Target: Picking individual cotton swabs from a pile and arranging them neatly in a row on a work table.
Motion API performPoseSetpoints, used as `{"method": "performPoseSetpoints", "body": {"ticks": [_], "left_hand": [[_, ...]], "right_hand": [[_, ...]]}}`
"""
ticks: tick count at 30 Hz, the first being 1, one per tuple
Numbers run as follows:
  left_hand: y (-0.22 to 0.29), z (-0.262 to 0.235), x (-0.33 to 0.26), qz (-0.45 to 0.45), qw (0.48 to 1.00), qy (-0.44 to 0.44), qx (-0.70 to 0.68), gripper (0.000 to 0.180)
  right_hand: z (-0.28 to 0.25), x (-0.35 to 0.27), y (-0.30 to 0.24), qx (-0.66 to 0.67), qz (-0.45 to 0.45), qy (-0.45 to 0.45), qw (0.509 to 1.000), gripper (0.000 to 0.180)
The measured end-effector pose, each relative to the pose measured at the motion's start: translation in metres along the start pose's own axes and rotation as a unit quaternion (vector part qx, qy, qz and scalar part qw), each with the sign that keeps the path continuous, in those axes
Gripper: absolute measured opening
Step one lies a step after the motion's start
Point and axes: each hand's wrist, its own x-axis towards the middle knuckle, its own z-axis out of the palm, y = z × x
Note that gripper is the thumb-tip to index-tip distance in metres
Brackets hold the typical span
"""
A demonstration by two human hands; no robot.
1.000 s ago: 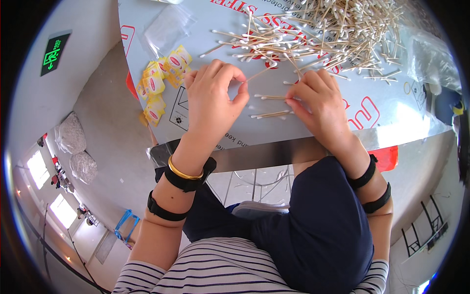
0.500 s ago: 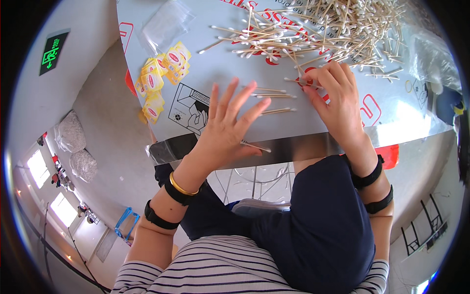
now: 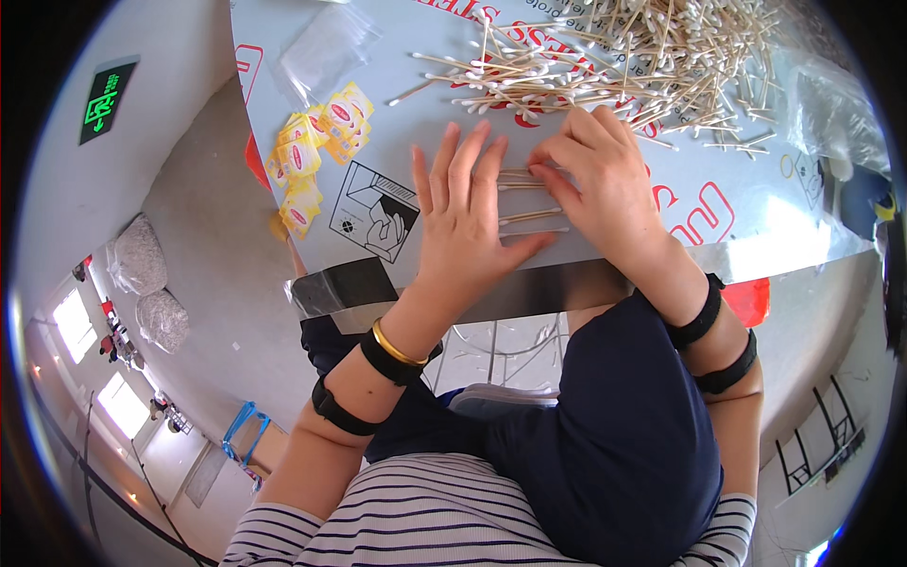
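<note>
My left hand (image 3: 463,208) lies palm down on the sheet-covered table, its fingers stretched and thumb out to the right. Beside its fingers is a small row of wooden cotton swabs (image 3: 531,216) with white tips, their left ends hidden under the hand. My right hand (image 3: 600,180) is closed in a pinch at the top of this row, on a cotton swab mostly covered by the fingers. Beyond both hands a large loose heap of cotton swabs (image 3: 671,57) spreads over the far right, with a thinner scatter toward the middle.
Yellow printed paper slips (image 3: 300,159) lie in a pile on the left of the table (image 3: 453,123). Clear plastic bags (image 3: 331,47) rest behind them. At the right edge sits a crumpled clear bag (image 3: 836,113). The table's near edge (image 3: 557,290) runs above my legs.
My right hand has moved left and nearer, from the heap's edge to the row. My left hand has shifted right and away from me, and the swab by its thumb now lies with the row.
</note>
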Motion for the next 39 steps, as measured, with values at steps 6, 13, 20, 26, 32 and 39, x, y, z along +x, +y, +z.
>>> {"method": "performPoseSetpoints", "body": {"ticks": [6,13,20,26,32,39], "left_hand": [[-0.002,-0.005,0.006,0.011,1.000,0.007,0.001,0.093],[-0.009,-0.010,-0.004,0.031,0.999,-0.024,0.012,0.079],[-0.007,-0.009,-0.011,0.030,0.999,-0.002,-0.026,0.067],[-0.002,-0.011,-0.019,0.063,0.996,-0.062,0.016,0.071],[-0.001,-0.015,-0.021,0.056,0.994,-0.092,0.024,0.073],[-0.001,-0.011,-0.023,0.057,0.994,-0.087,0.019,0.072]], "right_hand": [[-0.030,-0.013,0.014,0.006,0.057,0.035,0.998,0.014],[-0.034,-0.026,0.017,0.000,0.086,0.027,0.996,0.017],[-0.027,-0.018,0.004,0.024,0.044,-0.029,0.998,0.021],[-0.018,-0.019,0.004,0.025,0.034,-0.018,0.999,0.019],[-0.028,-0.023,0.011,0.042,0.067,-0.020,0.997,0.016],[-0.020,-0.025,0.006,0.019,0.049,-0.038,0.998,0.016]]}}
